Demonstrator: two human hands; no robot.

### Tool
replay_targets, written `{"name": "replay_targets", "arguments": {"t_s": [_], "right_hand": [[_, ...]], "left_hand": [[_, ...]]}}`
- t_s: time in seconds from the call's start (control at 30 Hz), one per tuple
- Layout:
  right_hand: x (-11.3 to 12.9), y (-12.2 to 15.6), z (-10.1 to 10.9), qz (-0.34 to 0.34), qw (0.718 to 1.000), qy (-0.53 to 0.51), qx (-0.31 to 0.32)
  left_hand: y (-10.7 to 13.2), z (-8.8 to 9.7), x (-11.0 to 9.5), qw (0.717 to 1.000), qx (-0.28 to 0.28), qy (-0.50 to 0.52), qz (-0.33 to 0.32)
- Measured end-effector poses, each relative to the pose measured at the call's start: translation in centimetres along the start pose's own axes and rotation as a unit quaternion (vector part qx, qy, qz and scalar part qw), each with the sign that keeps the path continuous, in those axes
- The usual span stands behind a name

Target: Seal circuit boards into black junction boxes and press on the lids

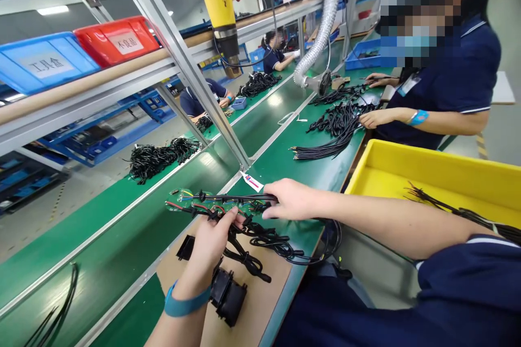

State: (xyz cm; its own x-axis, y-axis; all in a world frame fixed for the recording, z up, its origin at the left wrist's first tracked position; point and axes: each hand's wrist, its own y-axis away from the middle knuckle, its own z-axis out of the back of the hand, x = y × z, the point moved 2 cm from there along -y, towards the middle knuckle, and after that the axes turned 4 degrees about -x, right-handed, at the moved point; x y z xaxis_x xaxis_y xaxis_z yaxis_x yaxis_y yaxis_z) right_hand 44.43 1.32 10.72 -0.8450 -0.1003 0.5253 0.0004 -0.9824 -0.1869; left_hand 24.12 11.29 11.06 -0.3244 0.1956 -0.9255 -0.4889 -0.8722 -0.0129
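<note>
My left hand (215, 233), with a blue wristband, is closed around black cables (244, 252) over a cardboard sheet (268, 293). At the cables' far ends, thin red, yellow and blue wires meet small green circuit boards (185, 199). My right hand (288, 199) pinches the same bundle further right, thumb and fingers closed on black cable. Looped cable hangs from the bundle toward the bench edge. Black plastic housings (228, 295) lie on the cardboard under my left forearm, and another black part (186, 248) sits beside my wrist.
A yellow bin (439, 168) with cables stands at my right. Across the bench, a co-worker's hands (378, 118) handle black cables (337, 124). A yellow heat gun (222, 5) hangs overhead near a metal post (203, 81). Blue (44, 62) and red (118, 40) bins sit on the shelf.
</note>
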Motion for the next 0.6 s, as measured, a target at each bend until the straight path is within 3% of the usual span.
{"name": "replay_targets", "arguments": {"t_s": [0.07, 0.2, 0.3, 0.37, 0.47, 0.6], "right_hand": [[0.2, 0.2, -0.6, -0.006, 1.000, 0.010, -0.002], [0.8, 0.8, -2.6, -0.016, 0.994, 0.062, -0.093], [0.9, 0.7, -2.1, -0.021, 0.992, 0.040, -0.114], [0.7, 0.1, -0.5, -0.019, 0.998, -0.020, -0.064], [-0.2, -1.3, 2.4, -0.033, 0.991, -0.087, 0.094], [-1.8, -2.5, 3.4, -0.049, 0.948, -0.078, 0.305]], "left_hand": [[0.3, -0.2, -0.2, 1.000, -0.005, 0.006, -0.006], [0.9, -0.7, -0.6, 1.000, -0.017, -0.002, -0.010], [1.3, -0.5, -0.8, 0.998, -0.045, -0.031, -0.007], [1.4, -0.2, -1.2, 0.998, -0.050, -0.039, -0.010], [1.7, -0.2, -1.7, 0.999, -0.006, -0.033, -0.009], [2.1, -0.5, -1.9, 0.999, 0.043, -0.016, 0.001]]}}
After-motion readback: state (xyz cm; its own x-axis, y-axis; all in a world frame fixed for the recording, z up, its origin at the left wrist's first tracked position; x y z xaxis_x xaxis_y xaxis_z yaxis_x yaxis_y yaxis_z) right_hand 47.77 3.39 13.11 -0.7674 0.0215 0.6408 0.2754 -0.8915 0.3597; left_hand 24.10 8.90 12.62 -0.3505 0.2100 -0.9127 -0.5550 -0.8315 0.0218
